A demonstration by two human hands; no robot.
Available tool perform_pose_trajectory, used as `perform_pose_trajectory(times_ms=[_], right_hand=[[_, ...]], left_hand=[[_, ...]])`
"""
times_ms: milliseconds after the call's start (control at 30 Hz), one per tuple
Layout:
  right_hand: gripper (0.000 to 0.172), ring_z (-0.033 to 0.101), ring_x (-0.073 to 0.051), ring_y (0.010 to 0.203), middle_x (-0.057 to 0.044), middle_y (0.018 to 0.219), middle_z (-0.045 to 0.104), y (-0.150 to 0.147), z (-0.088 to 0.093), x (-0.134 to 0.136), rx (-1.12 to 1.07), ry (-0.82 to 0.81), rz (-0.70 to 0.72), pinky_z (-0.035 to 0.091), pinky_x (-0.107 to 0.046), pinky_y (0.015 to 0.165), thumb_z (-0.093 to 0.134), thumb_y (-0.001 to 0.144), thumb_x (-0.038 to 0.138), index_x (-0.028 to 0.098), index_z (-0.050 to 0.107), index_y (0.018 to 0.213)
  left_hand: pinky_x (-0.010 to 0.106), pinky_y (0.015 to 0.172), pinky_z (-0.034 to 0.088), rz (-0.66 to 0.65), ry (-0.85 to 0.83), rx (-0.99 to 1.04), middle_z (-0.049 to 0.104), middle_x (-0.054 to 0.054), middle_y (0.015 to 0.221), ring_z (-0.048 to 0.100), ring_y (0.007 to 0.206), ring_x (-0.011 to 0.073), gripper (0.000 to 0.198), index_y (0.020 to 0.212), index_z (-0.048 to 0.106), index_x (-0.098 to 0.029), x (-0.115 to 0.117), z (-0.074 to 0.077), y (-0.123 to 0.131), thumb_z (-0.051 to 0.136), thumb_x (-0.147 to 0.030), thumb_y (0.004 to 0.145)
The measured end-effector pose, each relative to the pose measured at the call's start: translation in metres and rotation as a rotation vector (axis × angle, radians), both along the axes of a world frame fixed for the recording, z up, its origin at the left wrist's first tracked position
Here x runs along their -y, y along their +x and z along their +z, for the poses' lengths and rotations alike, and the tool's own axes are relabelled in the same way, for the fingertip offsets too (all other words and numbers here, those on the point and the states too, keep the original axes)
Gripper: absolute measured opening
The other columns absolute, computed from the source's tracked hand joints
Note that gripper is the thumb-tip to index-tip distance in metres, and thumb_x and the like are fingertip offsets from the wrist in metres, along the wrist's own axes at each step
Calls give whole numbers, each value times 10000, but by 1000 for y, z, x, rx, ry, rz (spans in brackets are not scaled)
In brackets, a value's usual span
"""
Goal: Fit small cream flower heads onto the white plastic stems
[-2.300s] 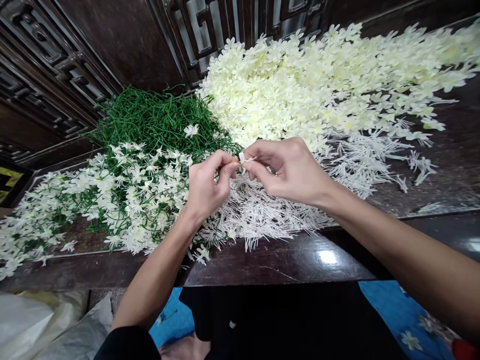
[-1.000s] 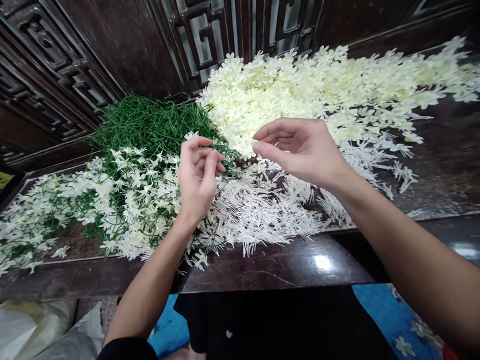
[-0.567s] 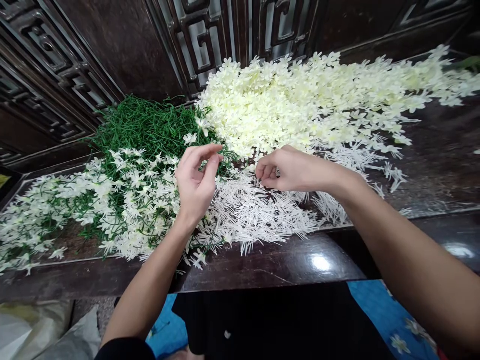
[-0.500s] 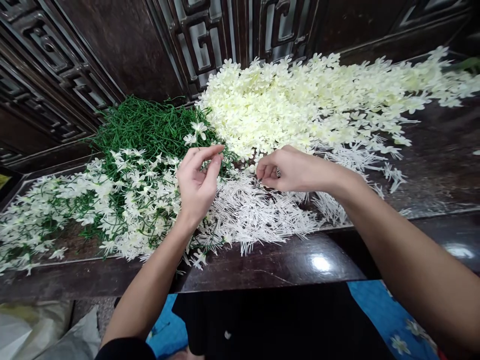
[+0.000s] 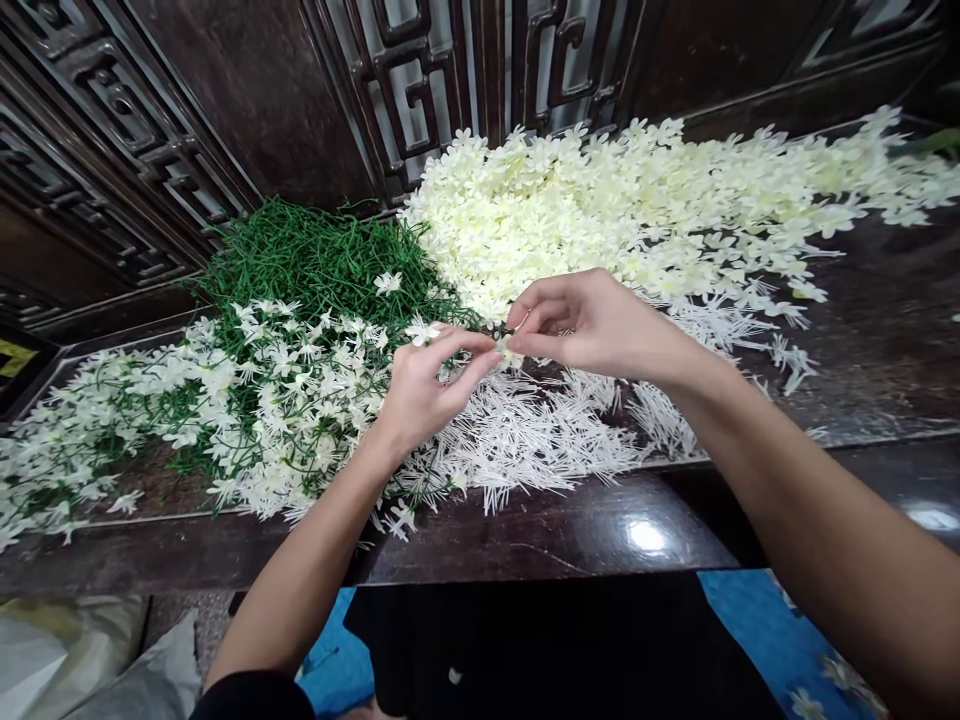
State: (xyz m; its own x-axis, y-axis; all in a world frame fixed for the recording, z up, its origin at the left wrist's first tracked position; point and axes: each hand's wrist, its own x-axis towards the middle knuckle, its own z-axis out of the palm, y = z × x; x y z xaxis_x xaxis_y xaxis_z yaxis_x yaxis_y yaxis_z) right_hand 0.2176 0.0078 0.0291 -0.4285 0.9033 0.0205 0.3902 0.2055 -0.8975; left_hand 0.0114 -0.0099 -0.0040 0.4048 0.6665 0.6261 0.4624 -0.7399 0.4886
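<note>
My left hand (image 5: 442,385) is closed in a pinch, thumb and forefinger together beside a small white artificial flower (image 5: 511,353). Another white bloom (image 5: 421,330) shows just behind its knuckles and seems to go with this hand. My right hand (image 5: 577,325) meets it from the right, its fingertips pinched at the same small flower; a thin white strand shows by its fingers. Beneath both hands lies a heap of white stamen pieces (image 5: 532,430). The stem of the flower is hidden by my fingers.
Loose pale-yellow petals (image 5: 600,210) are heaped behind my right hand. Green plastic stems (image 5: 315,260) lie at the back left, and assembled white flowers (image 5: 292,420) spread along the left. Behind the dark wooden bench (image 5: 540,530) rises a carved backrest (image 5: 247,90).
My hands have come together over the stamen heap, the left moving right and slightly down. A white bloom above my left hand has moved with it. A small flower now shows between my fingertips.
</note>
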Motion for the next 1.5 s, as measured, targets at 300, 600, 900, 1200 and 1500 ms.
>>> perform_pose_trajectory(times_ms=[300,600,900,1200,1500], right_hand=[[241,664,-200,691,-66,785,743,-7,-6,1,-171,-70,27,511,-379,638,718,829,355,167,668,972],[158,684,-250,916,-85,977,730,-15,-26,1,152,88,247,539,-495,875,695,827,303,188,701,935],[272,638,-202,743,-95,893,703,-16,-17,2,144,143,199,522,-374,649,562,826,188,104,693,1049],[232,634,-224,939,-93,1045,699,-11,-18,-2,108,141,155,490,-410,842,548,855,222,160,716,1002],[106,605,-172,721,-53,865,700,-10,-17,-2,62,83,225,495,-355,648,657,826,268,168,680,851]], left_hand=[[247,646,578,42,40,29,772,7,828,699,724,111,124,909,708,-180,-1,1,-2,734,-105,813],[270,634,573,166,135,7,757,14,825,689,727,129,130,946,696,-199,-4,-2,-4,682,-110,852],[287,670,523,161,266,-100,691,25,789,611,755,146,97,928,643,-196,-8,-8,-7,635,-109,884],[308,717,516,198,259,-51,709,20,828,634,779,147,128,970,642,-215,-8,-7,-7,613,-109,906],[273,706,524,184,342,-118,702,38,823,638,783,140,118,973,648,-170,-8,-7,-7,637,-87,889]])
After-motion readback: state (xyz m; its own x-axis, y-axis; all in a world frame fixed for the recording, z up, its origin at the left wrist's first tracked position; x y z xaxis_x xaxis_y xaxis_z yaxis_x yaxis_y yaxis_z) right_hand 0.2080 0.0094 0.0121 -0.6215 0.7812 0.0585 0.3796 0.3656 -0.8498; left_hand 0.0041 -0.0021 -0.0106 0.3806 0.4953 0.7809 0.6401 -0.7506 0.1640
